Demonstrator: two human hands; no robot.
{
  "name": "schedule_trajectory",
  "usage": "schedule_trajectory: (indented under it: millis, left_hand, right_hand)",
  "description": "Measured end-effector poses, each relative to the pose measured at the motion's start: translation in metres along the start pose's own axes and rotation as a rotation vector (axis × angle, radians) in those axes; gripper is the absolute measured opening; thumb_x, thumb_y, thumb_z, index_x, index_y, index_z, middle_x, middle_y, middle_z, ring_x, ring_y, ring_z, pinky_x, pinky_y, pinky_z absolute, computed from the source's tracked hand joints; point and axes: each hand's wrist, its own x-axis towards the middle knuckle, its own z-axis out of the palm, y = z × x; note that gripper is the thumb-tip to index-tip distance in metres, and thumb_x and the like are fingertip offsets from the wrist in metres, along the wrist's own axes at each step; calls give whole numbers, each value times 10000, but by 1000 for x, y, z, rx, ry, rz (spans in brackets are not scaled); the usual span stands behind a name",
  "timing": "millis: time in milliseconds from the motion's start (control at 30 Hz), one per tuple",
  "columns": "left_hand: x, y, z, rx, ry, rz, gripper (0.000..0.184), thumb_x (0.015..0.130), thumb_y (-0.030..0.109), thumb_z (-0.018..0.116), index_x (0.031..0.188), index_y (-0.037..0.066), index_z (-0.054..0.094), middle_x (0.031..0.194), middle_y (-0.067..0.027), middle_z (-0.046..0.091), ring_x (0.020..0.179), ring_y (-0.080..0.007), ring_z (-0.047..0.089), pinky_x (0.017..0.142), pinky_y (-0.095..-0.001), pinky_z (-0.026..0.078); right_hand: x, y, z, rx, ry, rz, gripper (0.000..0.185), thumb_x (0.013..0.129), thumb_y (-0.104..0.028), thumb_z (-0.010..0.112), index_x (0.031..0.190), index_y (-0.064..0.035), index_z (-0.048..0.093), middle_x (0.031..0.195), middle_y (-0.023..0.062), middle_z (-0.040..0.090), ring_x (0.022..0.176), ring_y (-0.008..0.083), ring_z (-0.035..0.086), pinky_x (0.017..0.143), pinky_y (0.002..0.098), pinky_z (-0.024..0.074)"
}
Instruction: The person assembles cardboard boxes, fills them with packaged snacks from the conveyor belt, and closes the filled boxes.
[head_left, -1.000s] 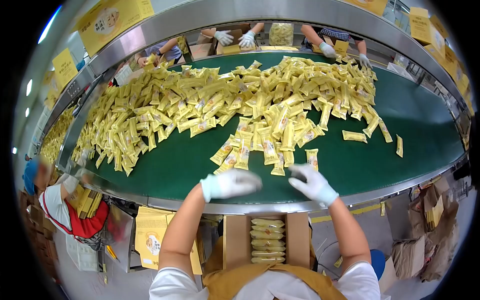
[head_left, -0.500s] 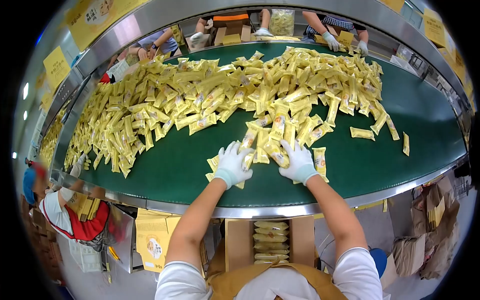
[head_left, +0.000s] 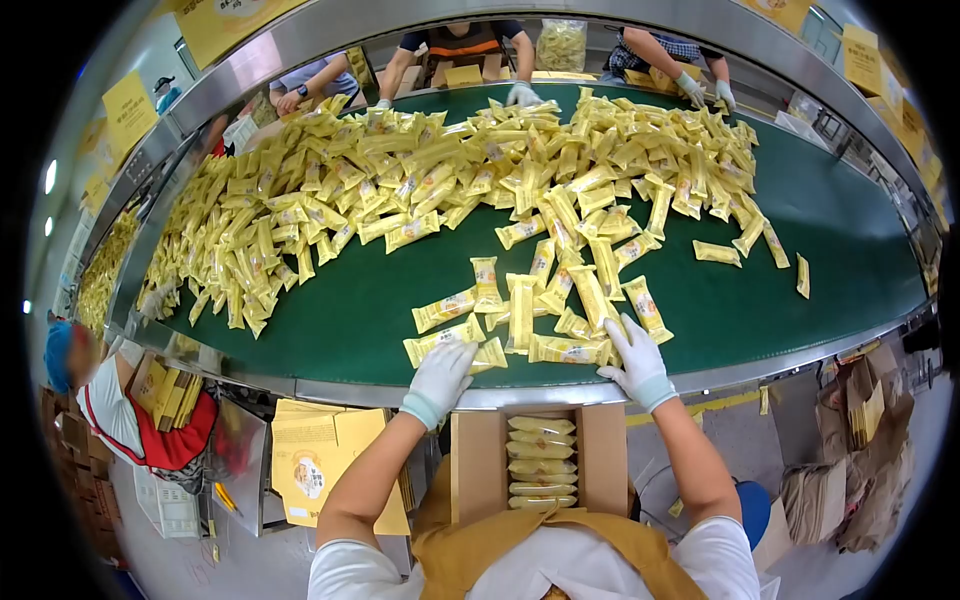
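Observation:
My white-gloved left hand (head_left: 443, 380) lies at the belt's near edge, fingers stretched out and touching a yellow wrapped snack packet (head_left: 432, 342). Across from it, my gloved right hand (head_left: 637, 365) has its thumb and fingers apart against the ends of an upright packet (head_left: 592, 296) and a sideways packet (head_left: 570, 349). Several loose packets are spread between and beyond both hands on the green conveyor belt (head_left: 390, 285). Below the belt edge, an open cardboard box (head_left: 604, 455) holds a row of packets (head_left: 541, 452) in front of my body.
A large heap of packets (head_left: 400, 170) covers the far side of the belt. The metal rim (head_left: 500, 396) runs along the near edge. Flat yellow cartons (head_left: 310, 465) stand at lower left. Co-workers' gloved hands (head_left: 523, 94) work opposite; another person (head_left: 140, 400) is at left.
Both hands have drawn back toward the near edge, and packets have slid closer and spread out from the heap. The co-worker opposite has reached in over the heap.

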Motion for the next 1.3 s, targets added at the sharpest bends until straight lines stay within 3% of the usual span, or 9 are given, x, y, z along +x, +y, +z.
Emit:
schedule_trajectory:
  millis: [200, 267, 400, 600, 733, 933, 1067, 1200, 1300]
  left_hand:
    - [4, 2, -37, -340, -75, -84, 565, 798, 55, 707, 1342, 37, 558, 1180, -179, 623, 1079, -367, 592, 955, -434, 486]
    - [14, -7, -41, -129, 56, -127, 536, 798, 58, 712, 1319, 68, 582, 1222, -166, 623, 1107, -378, 584, 978, -435, 487]
    - [31, -24, -36, 78, -59, -302, 556, 785, 227, 788, 1290, 87, 602, 1229, -144, 625, 1119, -363, 585, 986, -445, 484]
    - [33, -30, -26, -1, -179, -407, 593, 790, 403, 801, 1258, 80, 632, 1172, -159, 670, 1112, -360, 626, 961, -416, 500]
    - [57, 6, -37, -565, 54, -402, 580, 818, 457, 757, 1152, -2, 639, 974, -222, 712, 964, -386, 686, 861, -445, 533]
    - [144, 73, -24, -152, -145, -653, 596, 809, 404, 776, 1224, 44, 544, 1092, -186, 700, 995, -358, 697, 864, -438, 552]
    - [146, 63, -11, -84, -187, -530, 636, 795, 306, 770, 1338, 116, 499, 1086, -185, 707, 1001, -344, 695, 857, -442, 556]
    - [110, 38, -21, -24, -223, -447, 519, 828, 199, 709, 1304, 141, 510, 1110, -166, 697, 1013, -350, 696, 857, -454, 557]
    - [77, 15, -34, 60, -204, -385, 461, 848, 157, 670, 1285, 136, 523, 1130, -152, 689, 1018, -347, 697, 854, -457, 558]
  right_hand:
    - [-3, 17, 4, 221, 119, 121, 465, 862, -392, 715, 1226, -108, 662, 1329, 266, 562, 1159, 438, 563, 1016, 490, 437]
    - [10, 8, 8, 203, 291, 166, 370, 838, -397, 729, 1026, -79, 715, 1208, 219, 619, 1096, 410, 583, 973, 477, 449]
    - [35, -61, -36, 60, 92, -113, 358, 750, -399, 791, 964, -123, 708, 1038, 99, 649, 1026, 321, 599, 879, 427, 463]
    - [44, -48, -16, 93, -313, -183, 404, 765, -292, 781, 1087, -83, 654, 1003, 147, 661, 982, 355, 632, 869, 449, 498]
    - [44, -41, -22, 101, -48, 127, 303, 791, -229, 752, 1014, -54, 645, 999, 165, 666, 963, 357, 647, 854, 455, 520]
    - [54, -46, 11, -78, -222, 181, 389, 739, -235, 832, 1034, -78, 632, 1044, 163, 663, 971, 352, 662, 854, 443, 536]
    - [52, -51, -18, 36, -435, 114, 323, 749, -209, 792, 1011, -83, 651, 1032, 167, 668, 965, 367, 660, 849, 452, 539]
    - [57, -27, -18, -122, -40, 216, 197, 765, -111, 690, 956, -80, 647, 948, 165, 685, 900, 373, 667, 814, 466, 543]
    - [65, -4, -13, -143, -82, 408, 150, 820, -136, 685, 957, -90, 645, 956, 177, 706, 925, 345, 693, 805, 460, 552]
